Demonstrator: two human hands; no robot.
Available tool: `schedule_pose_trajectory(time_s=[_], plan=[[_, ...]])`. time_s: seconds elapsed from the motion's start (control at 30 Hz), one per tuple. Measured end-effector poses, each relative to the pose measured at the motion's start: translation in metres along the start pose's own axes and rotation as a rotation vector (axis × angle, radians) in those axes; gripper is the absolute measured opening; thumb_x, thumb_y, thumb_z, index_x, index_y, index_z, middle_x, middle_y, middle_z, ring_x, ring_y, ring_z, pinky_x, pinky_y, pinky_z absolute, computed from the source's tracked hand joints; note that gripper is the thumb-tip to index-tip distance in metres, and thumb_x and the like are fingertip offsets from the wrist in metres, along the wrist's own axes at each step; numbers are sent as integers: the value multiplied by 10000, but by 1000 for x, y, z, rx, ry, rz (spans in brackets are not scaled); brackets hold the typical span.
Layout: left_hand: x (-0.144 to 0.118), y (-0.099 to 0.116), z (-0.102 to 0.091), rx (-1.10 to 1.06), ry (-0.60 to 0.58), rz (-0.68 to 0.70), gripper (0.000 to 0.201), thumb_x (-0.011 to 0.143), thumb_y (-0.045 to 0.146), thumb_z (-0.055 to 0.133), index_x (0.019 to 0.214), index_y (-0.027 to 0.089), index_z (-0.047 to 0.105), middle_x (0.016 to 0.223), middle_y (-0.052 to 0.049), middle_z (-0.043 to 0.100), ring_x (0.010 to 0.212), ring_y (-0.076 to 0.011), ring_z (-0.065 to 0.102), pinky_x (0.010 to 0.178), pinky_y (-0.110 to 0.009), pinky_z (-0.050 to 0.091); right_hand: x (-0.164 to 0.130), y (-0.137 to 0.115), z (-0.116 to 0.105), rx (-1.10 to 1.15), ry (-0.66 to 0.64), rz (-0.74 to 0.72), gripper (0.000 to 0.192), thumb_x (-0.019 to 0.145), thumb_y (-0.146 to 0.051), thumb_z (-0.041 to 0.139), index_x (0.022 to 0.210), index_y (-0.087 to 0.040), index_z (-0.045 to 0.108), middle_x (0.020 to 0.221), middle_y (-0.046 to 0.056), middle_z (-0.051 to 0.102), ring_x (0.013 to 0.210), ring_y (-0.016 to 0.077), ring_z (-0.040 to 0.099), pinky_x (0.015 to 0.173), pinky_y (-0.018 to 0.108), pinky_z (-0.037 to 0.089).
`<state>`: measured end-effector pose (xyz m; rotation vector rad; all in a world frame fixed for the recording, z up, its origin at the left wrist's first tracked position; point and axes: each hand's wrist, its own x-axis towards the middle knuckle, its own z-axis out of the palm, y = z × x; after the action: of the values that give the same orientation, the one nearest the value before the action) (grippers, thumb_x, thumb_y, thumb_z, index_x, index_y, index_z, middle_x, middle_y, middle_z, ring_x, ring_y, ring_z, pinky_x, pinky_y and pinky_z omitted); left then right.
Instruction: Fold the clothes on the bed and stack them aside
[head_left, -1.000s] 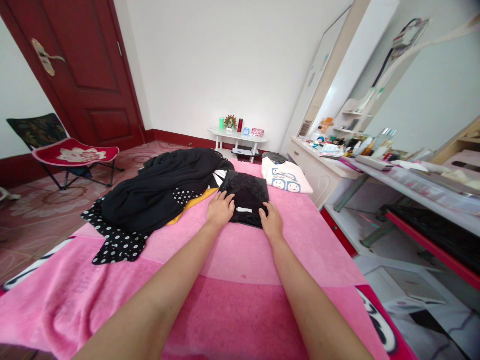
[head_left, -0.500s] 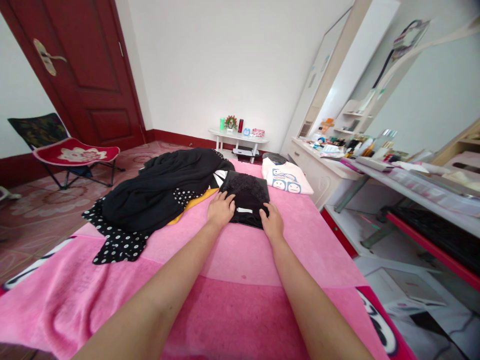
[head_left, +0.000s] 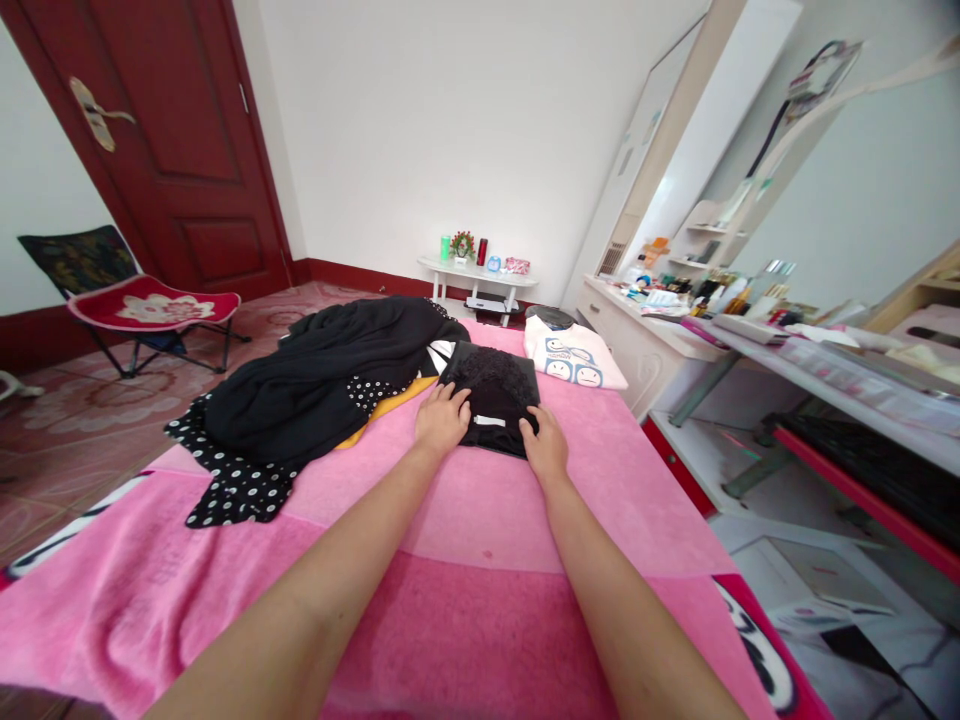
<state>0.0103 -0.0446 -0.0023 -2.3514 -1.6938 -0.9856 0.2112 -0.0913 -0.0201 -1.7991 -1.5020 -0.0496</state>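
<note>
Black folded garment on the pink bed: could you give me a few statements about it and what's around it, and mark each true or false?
1. Both hands rest on the black folded garment. True: the left hand and the right hand lie on its near edge.
2. The garment lies on a blue blanket. False: the blanket is pink.
3. A white shirt with printed faces lies folded beyond the garment. True.
4. The pile of dark clothes sits to the garment's right. False: it is on its left.
5. The door is open. False: it is closed.
</note>
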Motion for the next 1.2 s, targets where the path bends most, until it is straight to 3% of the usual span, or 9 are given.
schedule_pose_trajectory(time_s=[1.2], plan=[[0, -1, -1, -5, -5, 5, 348, 916, 324, 420, 1209, 279, 604, 1324, -24, 542, 1230, -221, 466, 1060, -365, 367, 0, -2, -2, 21, 0, -1, 375, 856, -326, 469, 1175, -180, 603, 1338, 98, 522, 1224, 224, 481, 1033, 373, 372]])
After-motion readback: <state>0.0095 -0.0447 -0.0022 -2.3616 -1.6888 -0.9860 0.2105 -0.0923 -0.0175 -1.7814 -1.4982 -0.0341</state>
